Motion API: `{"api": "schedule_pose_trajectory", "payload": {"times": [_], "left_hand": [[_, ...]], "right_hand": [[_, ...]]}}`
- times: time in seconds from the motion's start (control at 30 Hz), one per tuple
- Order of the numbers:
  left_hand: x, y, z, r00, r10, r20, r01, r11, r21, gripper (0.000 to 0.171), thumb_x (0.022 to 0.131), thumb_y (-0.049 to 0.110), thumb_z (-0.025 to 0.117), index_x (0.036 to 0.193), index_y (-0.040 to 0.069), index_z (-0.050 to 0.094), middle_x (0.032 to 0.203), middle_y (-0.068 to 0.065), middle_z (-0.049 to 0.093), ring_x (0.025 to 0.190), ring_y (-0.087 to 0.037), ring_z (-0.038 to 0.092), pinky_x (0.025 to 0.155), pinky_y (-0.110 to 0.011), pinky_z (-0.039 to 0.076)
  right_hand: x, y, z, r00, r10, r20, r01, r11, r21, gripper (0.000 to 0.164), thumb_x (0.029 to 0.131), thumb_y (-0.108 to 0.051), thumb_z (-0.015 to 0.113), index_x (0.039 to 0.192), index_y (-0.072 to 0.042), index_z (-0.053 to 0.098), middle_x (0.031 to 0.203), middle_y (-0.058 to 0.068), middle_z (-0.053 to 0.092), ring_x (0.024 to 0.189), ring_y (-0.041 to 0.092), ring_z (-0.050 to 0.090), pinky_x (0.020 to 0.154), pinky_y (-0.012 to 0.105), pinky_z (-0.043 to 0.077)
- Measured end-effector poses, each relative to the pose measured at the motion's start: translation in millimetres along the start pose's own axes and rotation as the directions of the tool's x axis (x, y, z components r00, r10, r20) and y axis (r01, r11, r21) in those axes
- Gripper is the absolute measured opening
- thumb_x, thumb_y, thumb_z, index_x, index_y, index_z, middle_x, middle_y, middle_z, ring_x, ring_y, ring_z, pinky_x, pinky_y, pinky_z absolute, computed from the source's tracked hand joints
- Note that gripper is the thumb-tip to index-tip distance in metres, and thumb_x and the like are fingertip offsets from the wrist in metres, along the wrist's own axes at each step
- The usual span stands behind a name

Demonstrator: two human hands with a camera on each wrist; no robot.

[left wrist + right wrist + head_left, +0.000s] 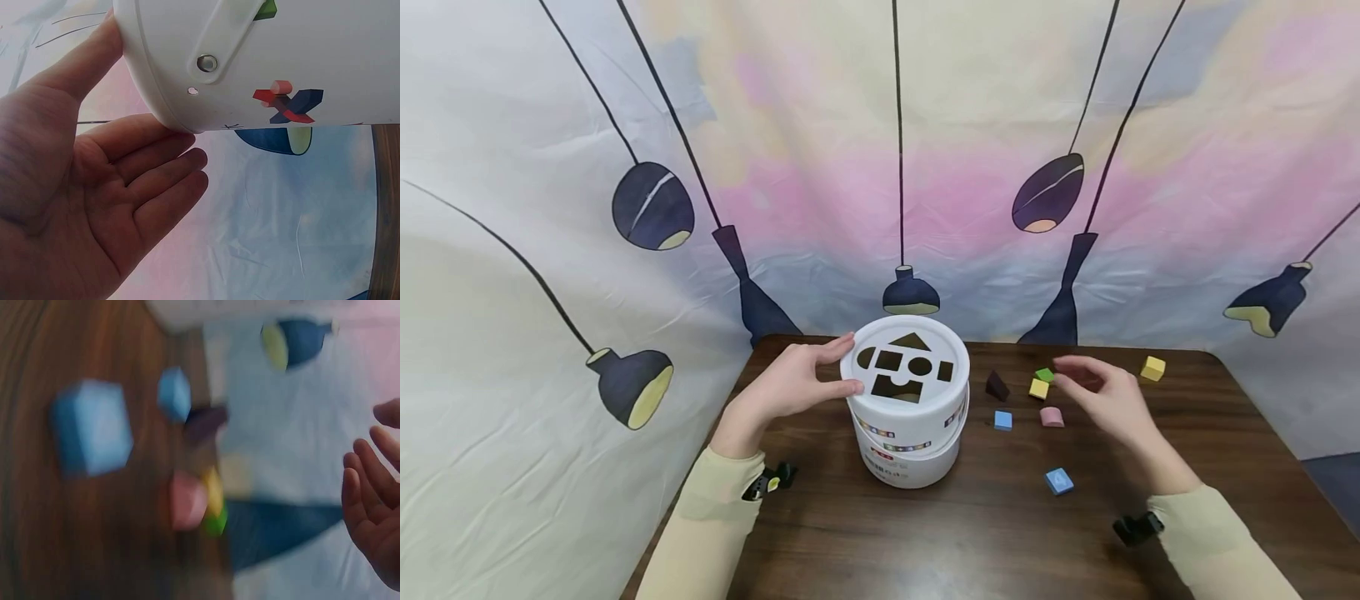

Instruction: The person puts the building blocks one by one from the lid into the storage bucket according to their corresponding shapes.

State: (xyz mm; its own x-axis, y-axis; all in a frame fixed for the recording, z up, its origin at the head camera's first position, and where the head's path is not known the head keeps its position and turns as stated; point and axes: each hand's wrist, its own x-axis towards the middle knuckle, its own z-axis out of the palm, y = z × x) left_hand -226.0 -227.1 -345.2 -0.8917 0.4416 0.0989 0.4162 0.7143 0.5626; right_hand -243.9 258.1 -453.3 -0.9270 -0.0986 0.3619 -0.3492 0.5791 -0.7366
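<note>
A white shape-sorter bucket (910, 471) stands upright on the table, its round lid (943, 337) cut with several shaped holes. My left hand (790, 383) touches the lid's left edge with thumb and fingertips; seen from the left wrist, its fingers are mostly straight along the bucket (300, 62). To the right, my right hand (1101, 396) is raised by small blocks, with nothing seen in it; the right wrist view has its fingers (375, 469) apart. Nearest it are a green block (1043, 375), a yellow block (1039, 389) and a pink half-round block (1052, 417).
A dark triangular block (997, 386) and a blue block (1003, 421) lie beside the bucket. Another blue block (1059, 481) is closer to me, and a yellow block (1153, 368) sits far right. Behind the brown table (865, 542) hangs a lamp-patterned cloth (970, 100).
</note>
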Motion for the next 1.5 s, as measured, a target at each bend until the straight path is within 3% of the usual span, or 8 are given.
{"api": "schedule_pose_trajectory", "payload": {"times": [0.23,0.53,0.63,0.7,0.8,0.87,1.0,1.5], "left_hand": [[-2.7,2.0,2.5,1.0,0.0,0.004,0.0,1.0,-0.004,0.085,0.093,0.05,0.083,0.161,0.013,0.047,0.163,-0.003,0.047,0.149,-0.027,0.047,0.114,-0.052,0.047],[0.4,0.8,-0.2,1.0,-0.004,-0.005,0.004,1.0,-0.004,0.084,0.093,0.049,0.084,0.161,0.016,0.048,0.163,0.0,0.048,0.148,-0.026,0.048,0.114,-0.052,0.047],[1.1,1.4,-0.9,1.0,0.006,-0.008,-0.006,1.0,0.004,0.084,0.094,0.048,0.083,0.161,0.014,0.048,0.163,-0.003,0.048,0.146,-0.028,0.05,0.113,-0.053,0.047],[1.3,2.1,-1.0,1.0,0.005,-0.008,-0.005,1.0,0.006,0.083,0.094,0.048,0.083,0.161,0.014,0.048,0.163,-0.003,0.048,0.147,-0.028,0.05,0.114,-0.053,0.047],[1.8,2.1,-0.5,1.0,0.005,-0.01,-0.005,1.0,0.008,0.083,0.094,0.048,0.083,0.161,0.013,0.049,0.162,-0.003,0.048,0.149,-0.028,0.047,0.115,-0.053,0.046],[1.8,2.3,-0.3,1.0,0.005,-0.011,-0.005,1.0,0.01,0.083,0.094,0.048,0.083,0.161,0.014,0.049,0.163,-0.002,0.048,0.149,-0.027,0.046,0.115,-0.052,0.046],[0.7,2.6,0.0,1.0,0.003,-0.012,-0.003,1.0,0.007,0.083,0.093,0.048,0.084,0.161,0.014,0.049,0.163,-0.001,0.048,0.149,-0.027,0.047,0.115,-0.052,0.046],[-0.5,2.9,0.8,1.0,0.001,-0.014,-0.001,1.0,-0.001,0.083,0.094,0.048,0.083,0.16,0.013,0.049,0.163,0.0,0.047,0.149,-0.026,0.046,0.115,-0.051,0.046]], "right_hand": [[-20,60,-32,0.998,0.068,0.005,-0.066,0.987,-0.149,0.037,0.101,-0.03,0.079,0.129,-0.007,0.076,0.116,0.017,0.078,0.091,-0.014,0.06,0.072,0.011,0.05],[-13,107,-64,0.994,0.105,-0.023,-0.107,0.964,-0.243,0.04,0.102,-0.027,0.077,0.131,0.001,0.073,0.119,0.027,0.075,0.088,-0.026,0.046,0.067,0.01,0.046],[-7,118,-74,0.99,0.134,-0.053,-0.143,0.951,-0.274,0.042,0.102,-0.027,0.077,0.13,0.003,0.073,0.119,0.03,0.074,0.09,-0.014,0.056,0.066,0.012,0.046],[-3,125,-79,0.986,0.151,-0.068,-0.165,0.939,-0.3,0.044,0.101,-0.028,0.077,0.13,0.005,0.072,0.119,0.032,0.073,0.091,0.007,0.068,0.067,0.019,0.047],[3,131,-86,0.982,0.173,-0.076,-0.188,0.929,-0.32,0.046,0.102,-0.027,0.075,0.132,0.007,0.069,0.12,0.036,0.071,0.101,0.043,0.07,0.075,0.04,0.053],[7,134,-90,0.98,0.186,-0.07,-0.199,0.924,-0.326,0.047,0.104,-0.025,0.073,0.135,0.008,0.066,0.121,0.038,0.069,0.108,0.054,0.064,0.079,0.055,0.052],[12,139,-94,0.974,0.22,-0.045,-0.222,0.915,-0.337,0.047,0.104,-0.02,0.07,0.139,0.011,0.06,0.125,0.041,0.064,0.112,0.058,0.059,0.085,0.069,0.047],[23,152,-93,0.959,0.283,-0.025,-0.275,0.902,-0.334,0.05,0.104,-0.012,0.065,0.144,0.014,0.051,0.14,0.047,0.048,0.122,0.066,0.046,0.094,0.076,0.041]]}}
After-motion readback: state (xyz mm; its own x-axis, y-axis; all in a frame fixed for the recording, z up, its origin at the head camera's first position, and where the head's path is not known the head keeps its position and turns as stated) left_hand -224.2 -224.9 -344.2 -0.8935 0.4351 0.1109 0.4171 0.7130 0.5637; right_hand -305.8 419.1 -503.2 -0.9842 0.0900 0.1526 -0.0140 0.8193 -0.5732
